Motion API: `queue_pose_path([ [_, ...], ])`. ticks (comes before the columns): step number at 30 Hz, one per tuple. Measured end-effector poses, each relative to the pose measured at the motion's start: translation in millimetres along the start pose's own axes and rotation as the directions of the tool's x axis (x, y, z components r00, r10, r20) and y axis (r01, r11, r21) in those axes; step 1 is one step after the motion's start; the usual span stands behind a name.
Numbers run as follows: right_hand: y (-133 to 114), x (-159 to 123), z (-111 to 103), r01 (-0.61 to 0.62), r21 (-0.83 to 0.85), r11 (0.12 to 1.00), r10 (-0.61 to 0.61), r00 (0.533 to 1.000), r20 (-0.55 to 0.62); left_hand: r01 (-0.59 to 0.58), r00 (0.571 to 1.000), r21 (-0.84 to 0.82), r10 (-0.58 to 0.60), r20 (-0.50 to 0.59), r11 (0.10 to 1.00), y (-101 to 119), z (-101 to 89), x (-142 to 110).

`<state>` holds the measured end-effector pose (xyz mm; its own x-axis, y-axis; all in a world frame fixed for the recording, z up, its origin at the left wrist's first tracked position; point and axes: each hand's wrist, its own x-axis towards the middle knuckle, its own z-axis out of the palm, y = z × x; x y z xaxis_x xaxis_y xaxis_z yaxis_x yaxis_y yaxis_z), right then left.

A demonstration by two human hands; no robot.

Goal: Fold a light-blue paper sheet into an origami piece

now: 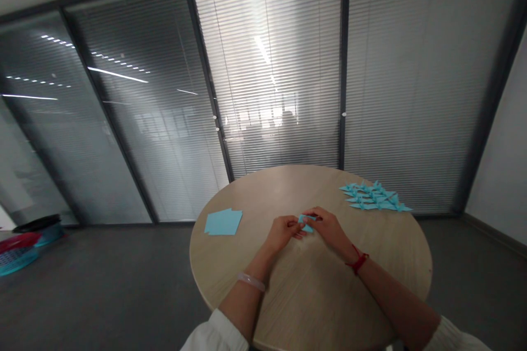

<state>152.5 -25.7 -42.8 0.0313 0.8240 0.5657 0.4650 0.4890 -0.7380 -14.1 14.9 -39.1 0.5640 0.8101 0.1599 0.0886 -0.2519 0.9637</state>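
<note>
In the head view, the left hand [283,231] and right hand [328,225] both pinch a small blue paper [308,228] (partly hidden by fingers) at the table's [284,192] middle, between flat blue sheets [223,222] leftward and clustered folded blue figures [374,198] rightward.

Holding both arms [391,289] out in front, angling the left forearm [241,307] inward from the lower left and the right forearm [405,303] inward from the lower right, spacing the left wrist [263,259] and the right wrist [345,247] wider than the fingertips. Curling the left hand [283,231] into a pinch, pointing its fingers rightward. Arching the right hand [326,224] just beside it, bending the forefinger above the thumb in a pinch and aiming the fingertips leftward.
</note>
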Motion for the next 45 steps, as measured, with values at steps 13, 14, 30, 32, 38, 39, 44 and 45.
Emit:
queue_pose_path([
  [13, 3, 1, -1, 0.037, 0.038, 0.999, -0.038, 0.999, 0.020, -0.086, 0.995, 0.213, 0.073, 0.068, 0.973, -1, -2.0, -2],
  [14, 4, 1, -1, 0.040, 0.038, 0.998, -0.040, 0.999, 0.021, -0.090, 0.995, 0.219, 0.075, 0.073, 0.972, 0, -1.9, -2],
  [30, 2, 0, -1, 0.052, -0.006, 0.999, -0.052, 0.999, -0.003, -0.079, 0.997, 0.315, 0.077, 0.018, 0.946, 7, -1.7, -5],
  [32, 4, 1, -1, 0.012, 0.003, 1.000, -0.012, 1.000, -0.021, -0.067, 0.996, 0.297, 0.084, -0.043, 0.952, 5, -4.1, -2],
  [38, 4, 3, -1, -0.135, -0.012, 0.991, 0.135, 0.990, -0.033, -0.069, 0.972, 0.051, 0.078, -0.220, 0.996, 2, -13.5, 7],
  [39, 4, 3, -2, -0.142, -0.010, 0.990, 0.141, 0.990, -0.026, -0.081, 0.970, 0.003, 0.080, -0.231, 0.997, 2, -14.2, 7],
  [44, -1, 2, -2, -0.108, 0.014, 0.994, 0.108, 0.994, -0.019, -0.132, 0.960, -0.039, 0.118, -0.256, 0.990, 6, -13.3, 6],
  [45, -3, 1, -3, -0.102, 0.020, 0.995, 0.102, 0.995, -0.020, -0.146, 0.952, 0.004, 0.141, -0.272, 0.989, 7, -12.7, 5],
])
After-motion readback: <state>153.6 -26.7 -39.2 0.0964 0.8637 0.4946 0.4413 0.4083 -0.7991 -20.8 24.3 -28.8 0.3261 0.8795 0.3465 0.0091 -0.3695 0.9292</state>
